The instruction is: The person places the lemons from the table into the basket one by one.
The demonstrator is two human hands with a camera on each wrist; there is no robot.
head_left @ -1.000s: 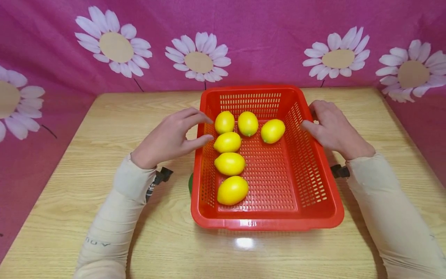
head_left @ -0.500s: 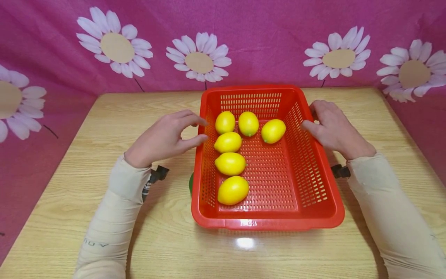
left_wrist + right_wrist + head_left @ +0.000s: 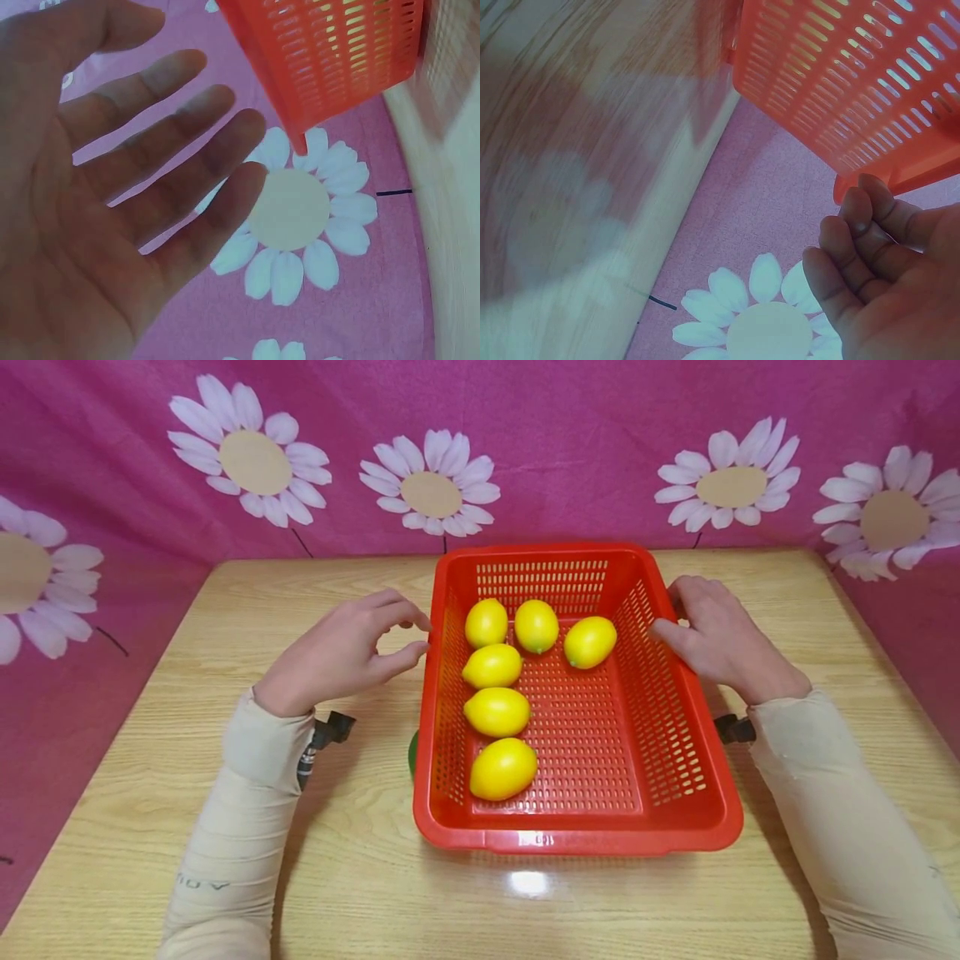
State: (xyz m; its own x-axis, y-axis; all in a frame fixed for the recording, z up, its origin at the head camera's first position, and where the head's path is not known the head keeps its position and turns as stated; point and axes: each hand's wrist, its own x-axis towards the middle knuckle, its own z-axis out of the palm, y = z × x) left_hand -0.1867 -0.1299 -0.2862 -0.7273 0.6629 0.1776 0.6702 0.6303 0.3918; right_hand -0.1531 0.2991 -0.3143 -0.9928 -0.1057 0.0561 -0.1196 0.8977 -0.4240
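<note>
A red plastic basket (image 3: 577, 841) with slotted walls stands on the table. Several yellow lemons (image 3: 497, 712) lie in it, most of them lined up along its left wall and two more toward the back (image 3: 590, 642). My left hand (image 3: 345, 647) hovers just outside the left rim, its fingers loosely bent and holding nothing; the left wrist view shows the palm (image 3: 82, 247) and spread fingers apart from the basket wall (image 3: 345, 52). On the opposite side my right hand (image 3: 723, 635) holds the right rim, thumb over the inside and fingers (image 3: 870, 217) curled along the outside.
A small part of a green object (image 3: 413, 753) shows beside the basket's left wall, mostly hidden. The wooden table (image 3: 360, 877) ends at the back against a pink cloth (image 3: 570, 460) with white flowers. Dark wrist mounts (image 3: 333, 729) sit at both sleeves.
My left hand has drawn back to the left, from over the basket's left rim to just outside it. The right hand, the basket and the lemons stay in place.
</note>
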